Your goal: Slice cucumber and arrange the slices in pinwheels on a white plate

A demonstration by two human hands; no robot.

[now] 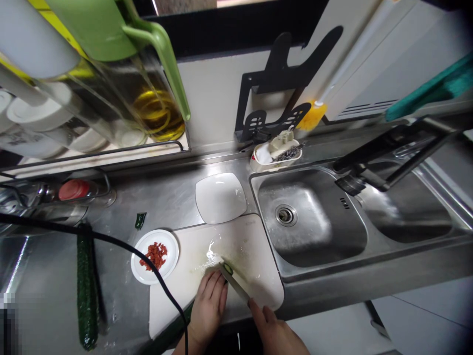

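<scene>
On a wet white cutting board point(254, 246), my left hand point(209, 303) is closed over the end of a dark green cucumber point(173, 328) that runs back toward the lower left. My right hand point(275, 328) grips a knife point(236, 287), its handle hidden in the fingers. The blade lies close beside my left fingertips, at the cucumber's cut end. A small round cucumber slice point(228, 268) shows its pale inside against the blade. Just past the board's far edge is a bare white square plate point(220, 197).
A white plate point(172, 256) with red dried berries point(157, 254) overlaps the board's left edge. Another cucumber point(86, 291) and a cut-off cucumber end point(140, 220) lie on the steel counter. A double sink point(314, 217) with a black faucet point(369, 162) is right. A black cable crosses the left side.
</scene>
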